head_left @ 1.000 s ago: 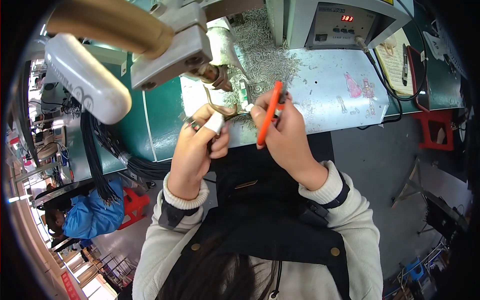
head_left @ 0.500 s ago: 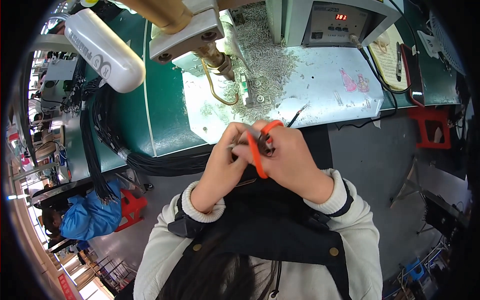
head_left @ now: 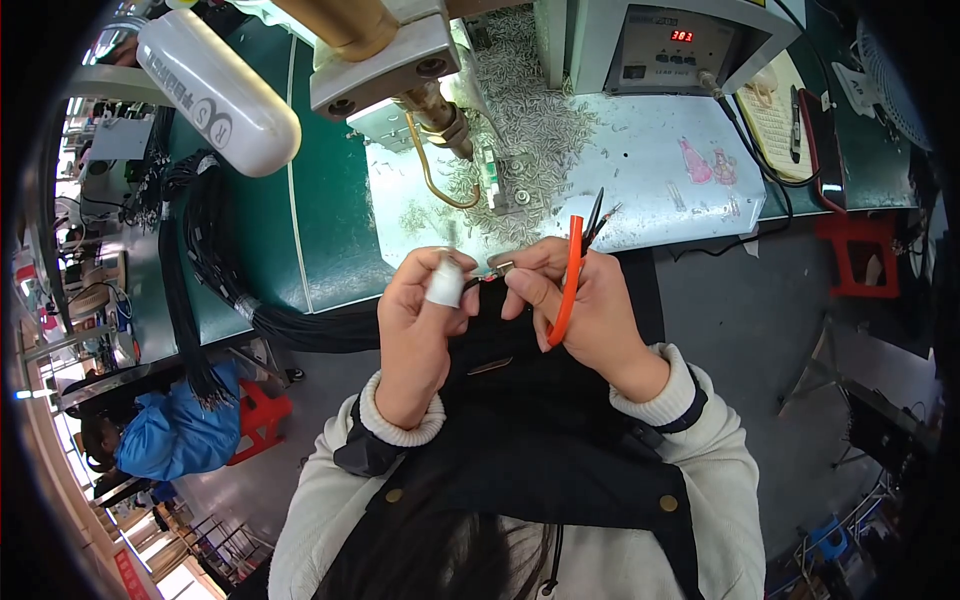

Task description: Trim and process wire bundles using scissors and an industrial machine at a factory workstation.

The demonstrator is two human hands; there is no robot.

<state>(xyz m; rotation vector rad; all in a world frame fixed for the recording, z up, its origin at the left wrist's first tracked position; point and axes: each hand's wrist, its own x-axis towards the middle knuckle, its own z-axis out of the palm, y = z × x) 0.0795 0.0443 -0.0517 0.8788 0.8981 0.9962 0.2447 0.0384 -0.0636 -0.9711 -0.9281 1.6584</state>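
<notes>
Both hands meet low in front of the bench's near edge. My left hand point(head_left: 415, 320), with a white wrap point(head_left: 446, 284) on its thumb, is closed on a thin dark cable point(head_left: 472, 284) whose coloured wires point to the right. A small metal connector point(head_left: 502, 268) is pinched in the fingertips of my right hand point(head_left: 595, 310), touching or nearly touching those wires. Orange-handled scissors point(head_left: 569, 290) also hang in my right hand, a loop upright across the fingers. Beyond that hand a black cable end with bared wires point(head_left: 612, 214) sticks out. The fingers hide part of the join.
A soldering machine with a brass-coloured cylinder point(head_left: 350, 30) and bent tube point(head_left: 430, 185) overhangs a white plate point(head_left: 650, 205) strewn with small metal pieces point(head_left: 535, 120). Black cable bundles point(head_left: 310, 325) lie left. A control box point(head_left: 670, 55) stands behind. A person in blue point(head_left: 185, 430) sits far left.
My hands have moved slightly apart, showing the cable and connector between them. The scissors have swung upright in my right hand, and my left thumb's wrap has come into view.
</notes>
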